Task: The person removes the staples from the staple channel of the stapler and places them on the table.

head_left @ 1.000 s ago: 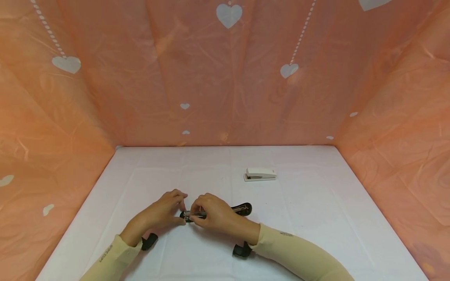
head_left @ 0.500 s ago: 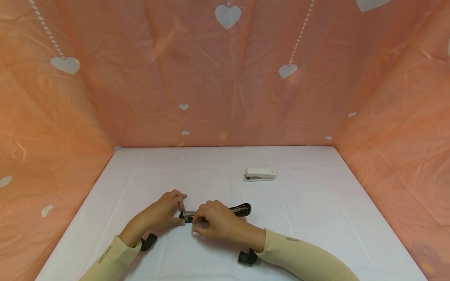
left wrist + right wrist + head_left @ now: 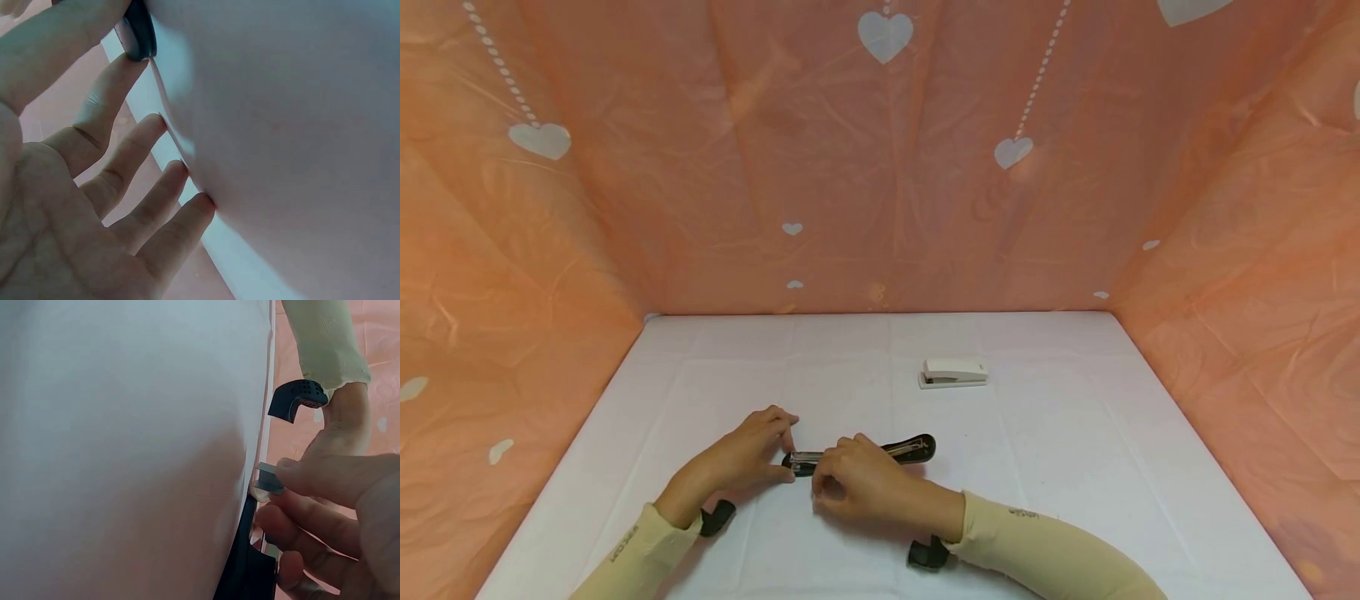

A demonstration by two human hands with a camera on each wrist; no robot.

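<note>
Apparently one staple strip (image 3: 270, 479), right hand (image 3: 868, 479) pinching it, two staplers (image 3: 913, 450) (image 3: 955, 371)

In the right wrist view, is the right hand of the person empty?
No, the right hand pinches a short, silvery strip of staples.

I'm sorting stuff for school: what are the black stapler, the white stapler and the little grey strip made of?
Black stapler: probably glossy plastic, with highlights, and metal inside, where silvery parts show. White stapler: smooth, likely plastic, maybe painted metal; its colour is even. Grey strip: likely metal, thin-edged with a dull sheen.
</note>
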